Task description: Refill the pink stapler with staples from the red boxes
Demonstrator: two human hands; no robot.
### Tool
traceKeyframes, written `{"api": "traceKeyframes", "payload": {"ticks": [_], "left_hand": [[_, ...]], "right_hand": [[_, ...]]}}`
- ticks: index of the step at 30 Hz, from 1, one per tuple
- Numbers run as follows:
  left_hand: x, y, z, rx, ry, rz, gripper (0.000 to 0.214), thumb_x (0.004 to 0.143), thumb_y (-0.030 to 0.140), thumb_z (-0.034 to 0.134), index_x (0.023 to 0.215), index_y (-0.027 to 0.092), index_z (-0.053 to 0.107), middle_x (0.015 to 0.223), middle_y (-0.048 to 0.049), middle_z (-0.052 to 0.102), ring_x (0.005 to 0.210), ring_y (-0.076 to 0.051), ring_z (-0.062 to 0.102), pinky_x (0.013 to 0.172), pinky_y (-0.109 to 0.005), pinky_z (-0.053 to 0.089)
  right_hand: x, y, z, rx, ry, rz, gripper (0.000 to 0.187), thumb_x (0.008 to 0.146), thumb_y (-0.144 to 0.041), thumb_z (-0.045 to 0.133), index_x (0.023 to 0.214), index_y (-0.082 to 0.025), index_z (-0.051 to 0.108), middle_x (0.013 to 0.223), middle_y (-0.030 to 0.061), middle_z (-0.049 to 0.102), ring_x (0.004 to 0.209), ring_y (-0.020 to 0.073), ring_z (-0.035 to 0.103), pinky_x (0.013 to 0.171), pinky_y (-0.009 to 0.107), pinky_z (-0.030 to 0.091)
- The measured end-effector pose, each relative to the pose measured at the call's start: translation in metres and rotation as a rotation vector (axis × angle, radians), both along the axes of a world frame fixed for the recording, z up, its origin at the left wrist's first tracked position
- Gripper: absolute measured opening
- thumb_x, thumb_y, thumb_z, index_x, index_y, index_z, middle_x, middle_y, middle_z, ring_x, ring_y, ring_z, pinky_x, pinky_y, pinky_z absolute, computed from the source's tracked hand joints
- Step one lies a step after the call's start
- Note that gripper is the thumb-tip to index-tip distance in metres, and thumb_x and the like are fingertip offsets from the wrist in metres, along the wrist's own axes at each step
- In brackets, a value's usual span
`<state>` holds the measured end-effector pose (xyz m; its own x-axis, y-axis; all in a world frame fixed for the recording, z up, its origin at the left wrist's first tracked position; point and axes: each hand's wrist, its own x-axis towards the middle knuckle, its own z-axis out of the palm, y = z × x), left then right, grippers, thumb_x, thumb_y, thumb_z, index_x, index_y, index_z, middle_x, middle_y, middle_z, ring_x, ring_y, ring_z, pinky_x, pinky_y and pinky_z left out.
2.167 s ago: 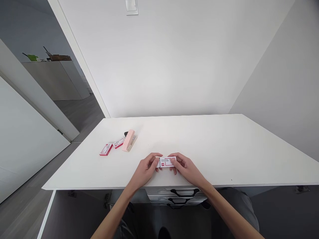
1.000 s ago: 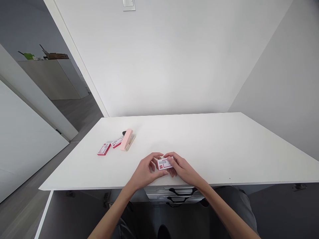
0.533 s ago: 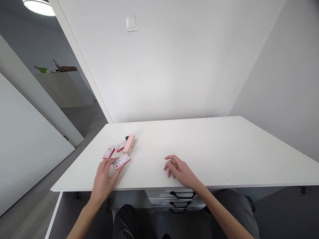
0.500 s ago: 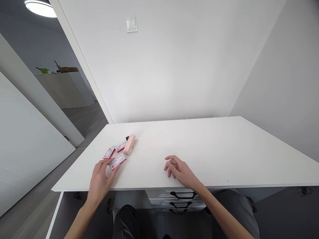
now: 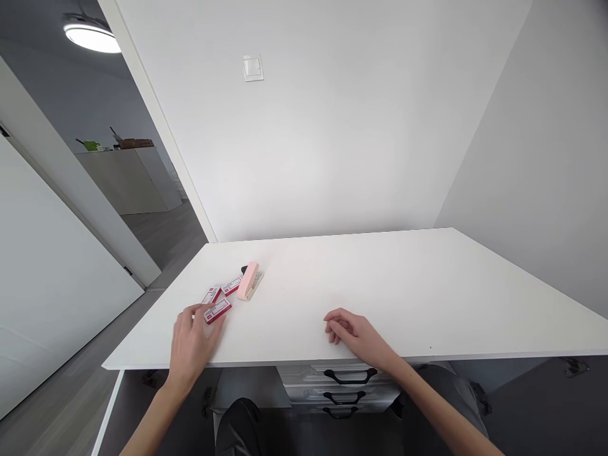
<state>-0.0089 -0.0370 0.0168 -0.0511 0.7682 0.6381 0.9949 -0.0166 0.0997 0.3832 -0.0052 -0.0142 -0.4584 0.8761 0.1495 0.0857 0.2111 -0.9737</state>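
Note:
At the left of the white table, my left hand (image 5: 192, 345) rests beside a small red-and-white staples box (image 5: 218, 310). Its fingertips touch the box's upper left edge, while the thumb sits just off the near edge; the hand looks open around it. Two similar boxes lie just behind: one box (image 5: 210, 295) partly covered by my fingers and the nearer one, another box (image 5: 232, 286), by a pink stapler (image 5: 247, 282). A black object (image 5: 244, 269) peeks out behind the stapler. My right hand (image 5: 356, 332) lies on the table near its front edge, loosely half-curled and holding nothing.
The white table (image 5: 380, 285) meets a pale wall with a light switch (image 5: 253, 67). Below its front edge are drawers with black handles (image 5: 350, 377) and my knees. A doorway at the left shows a cabinet (image 5: 128, 180) in another room.
The box in my left hand has come down onto the table, slightly left, and the thumb has eased away. My right hand has shifted a little right, fingers more curled. The view has tilted up slightly.

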Motion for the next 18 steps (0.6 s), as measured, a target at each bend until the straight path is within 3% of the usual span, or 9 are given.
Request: {"api": "traceKeyframes", "payload": {"ticks": [3,5,8,10,14,18], "left_hand": [[0.023,-0.007,0.003,-0.169,-0.146,-0.196,0.034,0.098,0.05,0.045,0.114,0.022,0.058,0.097,-0.006,0.063,0.08,-0.02,0.062,0.073,-0.032,0.049],[0.044,-0.005,0.006,-0.35,-0.277,-0.279,0.031,0.099,0.05,0.044,0.109,0.024,0.056,0.081,0.0011,0.06,0.062,-0.015,0.054,0.063,-0.028,0.044],[0.078,0.003,0.013,-0.541,-0.453,-0.427,0.031,0.1,0.051,0.042,0.098,0.024,0.056,0.062,0.0067,0.043,0.055,-0.014,0.041,0.056,-0.026,0.034],[0.097,0.011,0.016,-0.589,-0.548,-0.505,0.032,0.098,0.052,0.046,0.092,0.023,0.057,0.06,0.0077,0.035,0.055,-0.013,0.036,0.056,-0.025,0.03],[0.117,0.021,0.019,-0.638,-0.705,-0.55,0.035,0.094,0.055,0.052,0.087,0.022,0.06,0.06,0.0075,0.037,0.056,-0.013,0.034,0.056,-0.025,0.028],[0.118,0.025,0.015,-0.627,-0.797,-0.495,0.039,0.092,0.059,0.054,0.084,0.021,0.06,0.064,0.0056,0.045,0.06,-0.013,0.039,0.058,-0.025,0.031]], "right_hand": [[0.033,0.009,-0.005,-0.008,-0.019,-0.1,0.039,0.098,-0.058,0.051,0.103,-0.021,0.062,0.088,0.0047,0.07,0.078,0.0197,0.067,0.079,0.038,0.055],[0.053,0.018,-0.009,-0.03,-0.011,-0.214,0.044,0.097,-0.063,0.051,0.101,-0.02,0.063,0.089,0.006,0.069,0.075,0.0201,0.066,0.075,0.038,0.055],[0.068,0.026,-0.012,-0.053,0.006,-0.331,0.049,0.095,-0.067,0.05,0.096,-0.019,0.063,0.087,0.0068,0.068,0.071,0.0202,0.064,0.07,0.038,0.054],[0.069,0.025,-0.01,-0.028,-0.036,-0.331,0.049,0.095,-0.067,0.05,0.092,-0.02,0.064,0.083,0.0057,0.068,0.07,0.0197,0.062,0.069,0.037,0.052],[0.064,0.017,-0.001,0.0,-0.126,-0.303,0.043,0.096,-0.063,0.052,0.084,-0.022,0.062,0.076,0.0024,0.065,0.069,0.0185,0.057,0.07,0.034,0.048],[0.064,0.015,0.001,-0.027,-0.129,-0.323,0.044,0.098,-0.06,0.049,0.075,-0.023,0.054,0.068,-0.0003,0.057,0.066,0.0178,0.05,0.067,0.033,0.043]]}}
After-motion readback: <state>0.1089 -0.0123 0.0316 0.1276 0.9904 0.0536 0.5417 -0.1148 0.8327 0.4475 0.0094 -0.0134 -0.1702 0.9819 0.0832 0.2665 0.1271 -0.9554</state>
